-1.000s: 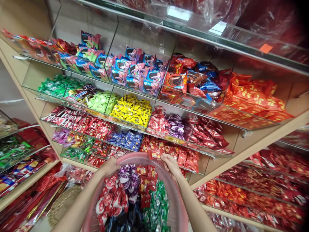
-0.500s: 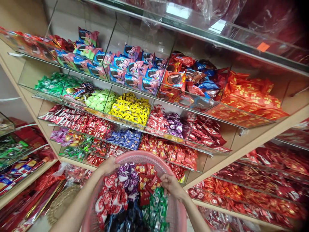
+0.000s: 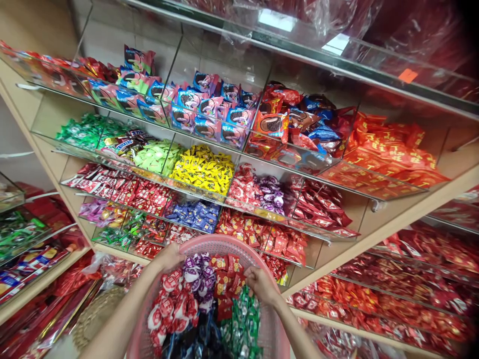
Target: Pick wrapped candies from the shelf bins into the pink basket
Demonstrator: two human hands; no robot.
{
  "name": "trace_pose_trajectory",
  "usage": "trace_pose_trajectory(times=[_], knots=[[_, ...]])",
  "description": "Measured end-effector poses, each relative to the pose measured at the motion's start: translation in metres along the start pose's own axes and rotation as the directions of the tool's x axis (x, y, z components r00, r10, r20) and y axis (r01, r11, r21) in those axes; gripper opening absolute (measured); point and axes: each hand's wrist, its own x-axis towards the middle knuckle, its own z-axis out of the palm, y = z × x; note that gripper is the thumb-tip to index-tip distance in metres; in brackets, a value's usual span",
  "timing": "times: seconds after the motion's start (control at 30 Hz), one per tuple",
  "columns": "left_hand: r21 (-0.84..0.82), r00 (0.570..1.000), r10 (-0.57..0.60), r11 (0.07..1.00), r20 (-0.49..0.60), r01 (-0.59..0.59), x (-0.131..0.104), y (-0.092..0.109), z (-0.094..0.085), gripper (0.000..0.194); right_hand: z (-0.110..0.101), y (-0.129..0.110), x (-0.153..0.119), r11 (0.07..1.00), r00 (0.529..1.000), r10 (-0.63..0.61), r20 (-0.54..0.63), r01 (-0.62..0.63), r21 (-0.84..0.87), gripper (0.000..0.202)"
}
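A pink plastic basket [image 3: 262, 254] is tilted toward me at the bottom middle. My left hand [image 3: 170, 257] grips its upper left rim, fingers closed over the edge. Inside the basket, my right hand [image 3: 258, 284] has curled fingers at the border of the red square candies [image 3: 226, 269] and the green-wrapped candies [image 3: 245, 319]. What its fingertips pinch, if anything, is hidden. Purple-and-white candies [image 3: 200, 271] lie at the top of the basket, red-and-white candies [image 3: 174, 304] at its left. Dark-wrapped candies [image 3: 202, 339] fill the bottom middle.
A wooden rack with glass-fronted shelves stands close ahead. It holds cookie packs [image 3: 205, 107], yellow candies [image 3: 204, 169], blue candies [image 3: 192, 214] and orange-red packets [image 3: 392, 139]. More shelves of red candies [image 3: 348, 296] are at right. A woven basket [image 3: 97, 314] sits low left.
My right hand has moved slightly left and down within the basket, over the edge of the red square candies. My left hand stays on the rim.
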Motion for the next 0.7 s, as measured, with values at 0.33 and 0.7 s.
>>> trace_pose_trajectory(times=[0.33,0.7], knots=[[-0.03,1.0,-0.019,0.999,0.002,0.019,-0.002,0.001,-0.001,0.021,-0.025,-0.016,0.002,0.977,0.982,-0.078,-0.173,0.041,-0.207,0.007],[-0.006,1.0,-0.022,1.0,0.003,0.022,-0.004,0.003,-0.001,0.021,-0.011,-0.013,0.009,0.707,0.904,-0.183,-0.385,-0.151,-0.691,0.021]])
